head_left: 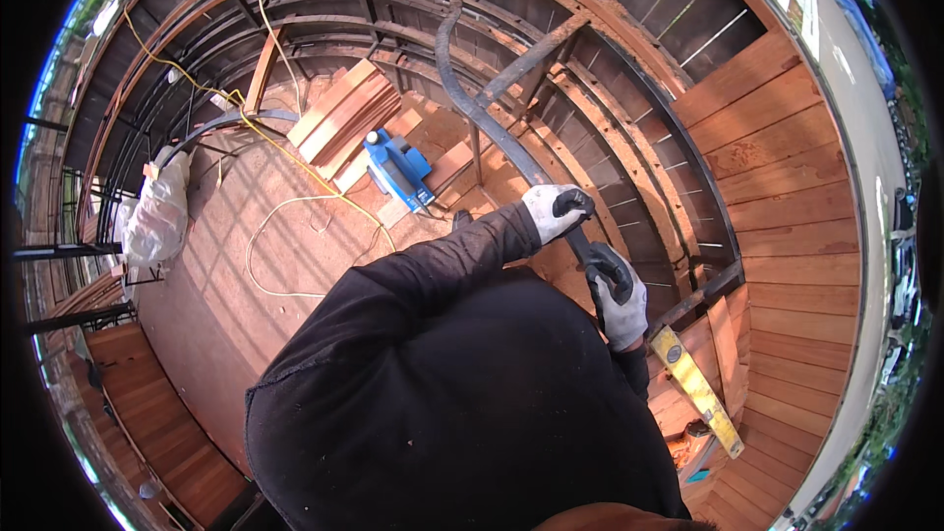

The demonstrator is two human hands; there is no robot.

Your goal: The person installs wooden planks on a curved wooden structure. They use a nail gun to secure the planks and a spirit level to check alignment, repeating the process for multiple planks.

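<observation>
Both my hands wear white gloves with black-coated fingers and are at a dark, curved metal rail (511, 147) that snakes away from me toward the far side. My left hand (558, 212) is closed around the rail, with the arm reaching across from the left. Closer to me and a little to the right, my right hand (618, 303) has its fingers curled at the rail's near stretch; the palm side is partly hidden. A yellow spirit level (698, 393) leans just beyond my right wrist, among wooden boards.
A blue power planer (398, 169) sits on the dusty floor beside stacked planks (344, 113). A yellow cord (324, 182) and pale cable (251, 261) trail across the floor. Curved slatted tiers and a wood-plank surface (787, 197) rise at right. At left hangs a white plastic bag (159, 211).
</observation>
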